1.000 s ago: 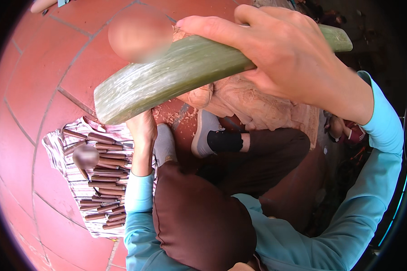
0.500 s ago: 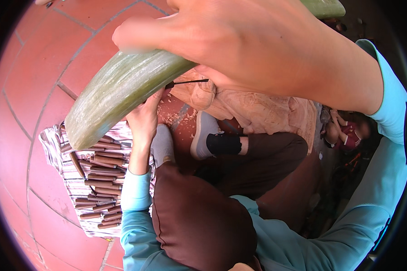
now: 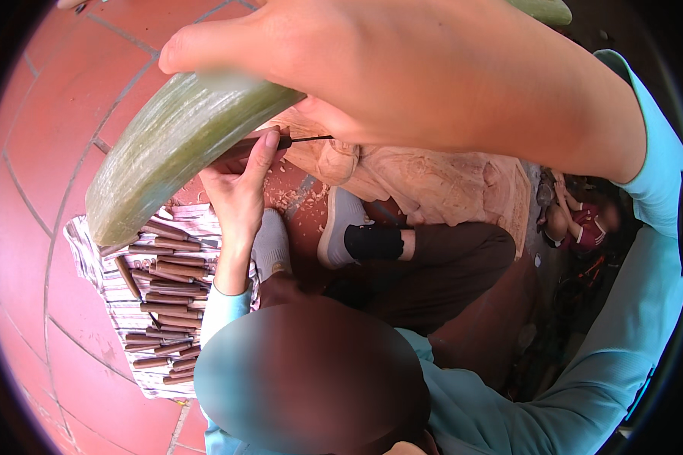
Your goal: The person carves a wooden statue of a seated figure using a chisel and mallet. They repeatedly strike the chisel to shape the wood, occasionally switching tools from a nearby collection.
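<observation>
My right hand reaches across the top from the right, its fingers wrapped round a thick, streaked green club. The club hangs slanting down to the left, over my left hand. That left hand is closed on a chisel with a brown wooden handle and a thin dark blade. The club hides part of the handle. The blade points right toward a pale carved wooden piece with rounded, folded shapes; my right hand and wrist cover the upper part of the carving, so I cannot tell whether the tip touches it.
Several brown-handled tools lie in rows on a striped cloth at left. Wood shavings litter the red tiled floor near my grey shoes. Another person in dark red shows small at far right.
My right hand and the green club have shifted left and slightly up. The chisel has moved a little left, and more of its handle shows below the club.
</observation>
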The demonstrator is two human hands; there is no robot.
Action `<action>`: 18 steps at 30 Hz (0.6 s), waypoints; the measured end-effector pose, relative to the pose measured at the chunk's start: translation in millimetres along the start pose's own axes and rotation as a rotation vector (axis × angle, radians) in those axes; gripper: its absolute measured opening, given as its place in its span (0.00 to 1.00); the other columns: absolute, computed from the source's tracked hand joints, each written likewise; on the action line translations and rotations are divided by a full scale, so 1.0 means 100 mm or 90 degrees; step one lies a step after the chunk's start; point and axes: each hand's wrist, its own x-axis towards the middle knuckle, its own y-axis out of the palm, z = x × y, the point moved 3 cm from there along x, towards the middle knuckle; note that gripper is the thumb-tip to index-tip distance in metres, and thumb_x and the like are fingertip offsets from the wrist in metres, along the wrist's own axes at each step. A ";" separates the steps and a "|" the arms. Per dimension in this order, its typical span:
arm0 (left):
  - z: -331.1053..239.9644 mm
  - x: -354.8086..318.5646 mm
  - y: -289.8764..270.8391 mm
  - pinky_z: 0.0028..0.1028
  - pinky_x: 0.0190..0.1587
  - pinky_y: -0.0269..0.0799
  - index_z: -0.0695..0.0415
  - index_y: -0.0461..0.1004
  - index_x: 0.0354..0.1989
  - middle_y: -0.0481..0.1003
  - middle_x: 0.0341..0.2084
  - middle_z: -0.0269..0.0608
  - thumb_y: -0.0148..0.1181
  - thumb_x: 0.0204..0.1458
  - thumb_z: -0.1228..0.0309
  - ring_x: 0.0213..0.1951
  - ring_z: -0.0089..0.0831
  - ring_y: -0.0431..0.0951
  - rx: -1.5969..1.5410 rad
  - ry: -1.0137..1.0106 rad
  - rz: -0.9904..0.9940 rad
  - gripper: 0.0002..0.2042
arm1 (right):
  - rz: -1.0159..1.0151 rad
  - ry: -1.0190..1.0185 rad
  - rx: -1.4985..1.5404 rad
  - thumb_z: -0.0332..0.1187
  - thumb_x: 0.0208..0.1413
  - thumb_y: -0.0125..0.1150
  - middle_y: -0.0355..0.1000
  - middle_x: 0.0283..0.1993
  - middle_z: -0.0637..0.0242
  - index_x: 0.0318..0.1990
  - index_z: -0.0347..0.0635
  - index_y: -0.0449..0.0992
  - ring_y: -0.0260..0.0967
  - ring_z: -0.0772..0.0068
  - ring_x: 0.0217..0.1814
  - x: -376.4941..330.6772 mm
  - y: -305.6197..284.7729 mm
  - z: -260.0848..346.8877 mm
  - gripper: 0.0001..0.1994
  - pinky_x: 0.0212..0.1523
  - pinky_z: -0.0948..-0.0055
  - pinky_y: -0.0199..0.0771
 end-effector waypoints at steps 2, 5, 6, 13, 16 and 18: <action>-0.01 0.00 -0.01 0.26 0.37 0.78 0.67 0.66 0.49 0.79 0.34 0.47 0.63 0.52 0.79 0.34 0.28 0.80 0.006 0.006 -0.006 0.17 | -0.004 -0.002 0.002 0.27 0.44 0.61 0.71 0.23 0.56 0.38 0.34 0.71 0.70 0.62 0.18 -0.03 0.00 -0.04 0.12 0.17 0.68 0.68; -0.01 0.02 -0.02 0.28 0.39 0.79 0.63 0.60 0.51 0.78 0.35 0.48 0.63 0.52 0.78 0.36 0.30 0.80 0.032 -0.007 0.013 0.21 | -0.001 0.001 0.002 0.27 0.44 0.61 0.71 0.23 0.56 0.38 0.34 0.71 0.70 0.62 0.18 -0.05 0.03 0.00 0.12 0.17 0.68 0.68; -0.02 0.03 -0.02 0.30 0.40 0.80 0.60 0.55 0.52 0.77 0.36 0.49 0.63 0.53 0.77 0.38 0.32 0.80 0.061 -0.026 0.030 0.23 | 0.002 0.003 0.003 0.27 0.44 0.61 0.71 0.23 0.56 0.38 0.34 0.71 0.70 0.62 0.18 -0.03 0.03 0.02 0.12 0.17 0.68 0.68; -0.03 0.12 -0.04 0.30 0.41 0.80 0.56 0.51 0.53 0.76 0.38 0.52 0.62 0.53 0.77 0.40 0.34 0.80 0.044 -0.031 0.048 0.26 | -0.008 -0.005 0.006 0.27 0.44 0.61 0.71 0.23 0.56 0.38 0.35 0.71 0.70 0.62 0.18 0.02 0.05 -0.03 0.13 0.17 0.68 0.68; 0.03 0.13 0.03 0.30 0.41 0.80 0.56 0.50 0.53 0.76 0.37 0.52 0.62 0.54 0.77 0.40 0.35 0.81 0.010 -0.033 0.069 0.26 | 0.000 -0.001 0.004 0.27 0.44 0.61 0.71 0.23 0.56 0.39 0.35 0.71 0.70 0.62 0.18 0.00 0.09 -0.01 0.13 0.18 0.68 0.68; 0.02 0.17 -0.03 0.31 0.41 0.80 0.56 0.50 0.53 0.76 0.37 0.52 0.62 0.54 0.77 0.40 0.35 0.81 0.033 -0.023 0.062 0.26 | -0.011 -0.006 0.011 0.27 0.44 0.61 0.71 0.23 0.56 0.39 0.35 0.71 0.70 0.62 0.18 0.04 0.13 -0.02 0.13 0.18 0.68 0.68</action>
